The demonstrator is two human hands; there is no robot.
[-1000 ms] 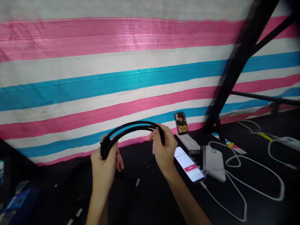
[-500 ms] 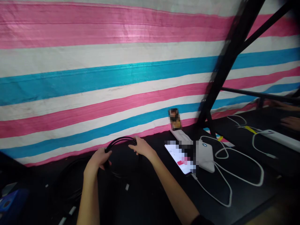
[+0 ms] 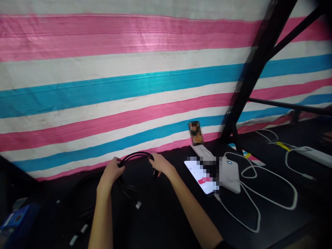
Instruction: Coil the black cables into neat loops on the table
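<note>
A black cable (image 3: pixel 137 153) is bent into a round coil over the dark table. My left hand (image 3: pixel 113 172) is closed round the coil's left side. On its right side my right hand (image 3: pixel 160 164) grips it with the fingers curled in. A pale tag or connector (image 3: pixel 138 205) shows at the end of a strand below the coil. Further left, partly behind my left forearm, lies another black cable loop (image 3: pixel 86 177), dim against the table.
A lit phone (image 3: pixel 199 176), a white power bank (image 3: pixel 229 174) and looping white cables (image 3: pixel 295 197) lie right of my right arm. A blue box (image 3: pixel 19 221) is at lower left. Behind stands a striped sheet (image 3: pixel 116 79), with a black frame (image 3: pixel 255 74) at right.
The view has shifted slightly. The coil between my hands now hangs as a fuller ring, and its tagged end has moved a little left. The other person's hands at far right have mostly left view.
</note>
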